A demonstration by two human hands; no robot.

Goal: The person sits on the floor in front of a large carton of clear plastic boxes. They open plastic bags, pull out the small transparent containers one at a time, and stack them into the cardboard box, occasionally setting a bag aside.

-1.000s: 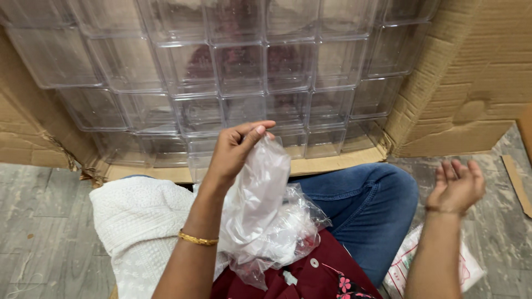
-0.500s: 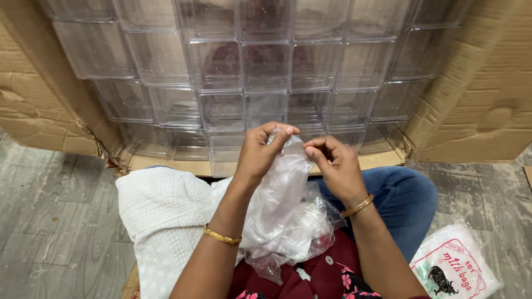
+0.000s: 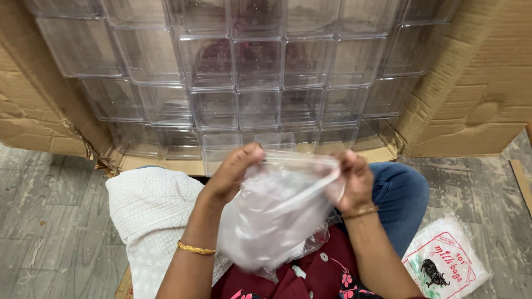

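Left hand (image 3: 235, 171): we note fingers pinched on the left end of the mouth of a thin clear plastic bag (image 3: 277, 216); gold bangle (image 3: 195, 249) on that wrist.
Right hand (image 3: 354, 180): fingers clamped on the right end of the same mouth; thin gold bracelet (image 3: 360, 212) at wrist.
Bag: held up betw. both hands, above the lap, mouth pulled taut approx. level; body hangs down, crumpled, translucent. We cannot tell if anything is inside.
Behind bag: big brown cardboard carton (image 3: 471, 111) lying open toward us, packed w/ rows of clear square plastic containers (image 3: 257, 66); bag mouth sits just in front of the carton's lower edge.
Lap: white textured cloth (image 3: 149, 216) on left side, maroon garment w/ flower print (image 3: 321, 274) at centre, blue denim knee (image 3: 402, 194) on right.
Floor (image 3: 50, 221): grey wood-look planks; flat pack of clear bags w/ red and black print (image 3: 446, 266) lies near bottom right corner, beside the denim knee, apart from both hands.
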